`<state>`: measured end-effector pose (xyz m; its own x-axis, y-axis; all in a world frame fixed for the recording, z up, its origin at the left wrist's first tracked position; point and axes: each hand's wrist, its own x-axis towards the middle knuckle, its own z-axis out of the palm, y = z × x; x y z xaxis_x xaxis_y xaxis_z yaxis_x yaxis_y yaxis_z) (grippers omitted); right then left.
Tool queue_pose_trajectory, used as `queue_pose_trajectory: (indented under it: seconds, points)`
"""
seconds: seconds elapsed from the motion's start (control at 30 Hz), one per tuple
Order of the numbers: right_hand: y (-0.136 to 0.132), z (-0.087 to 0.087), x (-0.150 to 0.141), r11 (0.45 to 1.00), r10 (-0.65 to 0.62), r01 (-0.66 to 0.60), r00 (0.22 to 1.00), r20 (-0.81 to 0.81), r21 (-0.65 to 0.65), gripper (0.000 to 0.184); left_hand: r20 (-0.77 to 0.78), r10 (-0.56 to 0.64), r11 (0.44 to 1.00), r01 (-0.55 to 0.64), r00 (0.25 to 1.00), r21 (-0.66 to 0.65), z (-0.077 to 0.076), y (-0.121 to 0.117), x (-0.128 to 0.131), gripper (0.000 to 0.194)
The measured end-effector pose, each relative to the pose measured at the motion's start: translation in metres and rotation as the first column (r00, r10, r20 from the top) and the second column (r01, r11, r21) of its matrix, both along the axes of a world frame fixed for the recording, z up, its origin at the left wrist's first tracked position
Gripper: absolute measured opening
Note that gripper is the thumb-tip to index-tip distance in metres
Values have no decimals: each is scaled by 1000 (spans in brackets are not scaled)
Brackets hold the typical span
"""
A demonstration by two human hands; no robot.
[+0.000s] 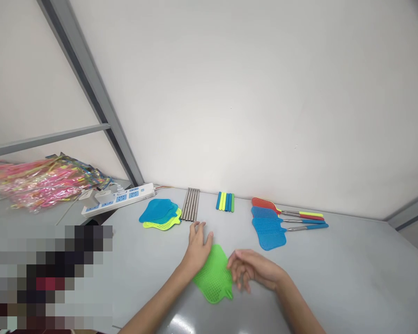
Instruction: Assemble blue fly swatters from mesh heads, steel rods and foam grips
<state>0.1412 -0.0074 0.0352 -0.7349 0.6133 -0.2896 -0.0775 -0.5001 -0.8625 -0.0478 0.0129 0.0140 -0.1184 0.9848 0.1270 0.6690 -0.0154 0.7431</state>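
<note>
A green fly swatter head (214,276) lies flat on the table in front of me, its short socket pointing to the lower right. My left hand (197,248) is over its upper left edge, fingers spread and holding nothing, with the fingertips just short of several metal rods (190,204). At the head's right edge is my right hand (254,269), slightly blurred, its fingers loosely bent and apart with nothing seen in them. Whether it touches the green head I cannot tell. Behind lie several blue, yellow and green handle grips (225,202) in a row.
Blue and yellow swatter heads (156,211) are stacked left of the rods. Finished fly swatters (270,233) lie at the right, handles pointing right. A white power strip (121,199) runs along the left edge, near plastic-wrapped colourful goods (45,183). A wall (247,102) closes the back.
</note>
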Motion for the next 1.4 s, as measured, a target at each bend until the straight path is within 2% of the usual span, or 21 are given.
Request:
queue_pose_trajectory:
  seconds: [0.03, 0.07, 0.17, 0.3, 0.4, 0.5, 0.57, 0.6, 0.67, 0.73, 0.77, 0.83, 0.9, 0.97, 1.1, 1.27, 1.4]
  points:
    - [-4, -1, -4, 993, 114, -114, 993, 11, 1, 40, -63, 16, 1000, -15, 998, 24, 1, 3, -3, 42]
    - [-6, -1, -7, 985, 174, -175, 984, 28, 10, 40, -168, 40, 998, -31, 985, 54, 2, 6, -6, 43]
    - [-10, -2, -8, 984, 175, -178, 981, 90, 26, 39, -448, 68, 996, -36, 891, 78, 0, 12, -14, 47]
    - [-5, 0, 1, 997, 68, -73, 990, 127, 36, 39, -585, 13, 999, 16, 811, 44, -9, 12, -14, 47]
    - [1, 0, 10, 992, -74, 58, 988, 136, 114, 37, -572, -4, 998, 41, 820, 51, -11, 9, -9, 43]
    - [7, 1, 15, 948, -267, 233, 954, 139, 218, 37, -556, 15, 996, 34, 831, 78, -9, 11, -7, 41]
    - [7, 4, 17, 928, -325, 298, 941, 95, 225, 38, -576, 33, 995, 26, 817, 94, -9, 14, -7, 43]
    - [5, 6, 17, 944, -287, 271, 956, 59, 188, 37, -593, 35, 995, 26, 805, 94, -10, 16, -7, 44]
    - [0, 10, 15, 995, -66, 67, 998, -12, 68, 39, -630, 24, 996, 37, 776, 83, -11, 18, -8, 45]
    - [-5, 13, 13, 991, 132, -132, 991, -31, -10, 40, -659, 15, 995, 53, 752, 84, -13, 20, -7, 46]
    - [-6, 13, 12, 981, 188, -189, 982, -18, -33, 40, -669, 18, 994, 60, 743, 93, -13, 20, -7, 46]
    - [-8, 12, 10, 976, 214, -212, 976, 29, -57, 39, -681, 34, 992, 58, 731, 111, -11, 21, -4, 45]
    - [-7, 9, 10, 986, 159, -155, 985, 66, -58, 40, -687, 48, 992, 48, 725, 119, -8, 24, -2, 44]
    - [-4, 6, 12, 998, 51, -48, 996, 78, -35, 40, -692, 56, 992, 39, 719, 121, -5, 29, -1, 44]
    - [1, 7, 16, 991, -137, 137, 987, 81, 6, 40, -705, 59, 992, 36, 707, 119, -1, 46, -1, 39]
    - [3, 6, 13, 976, -218, 218, 974, 63, -2, 39, -714, 45, 997, 17, 699, 80, 7, 65, -5, 29]
    - [5, 2, 10, 960, -276, 278, 960, 56, -32, 41, -719, 31, 999, 5, 694, 47, 13, 79, -7, 35]
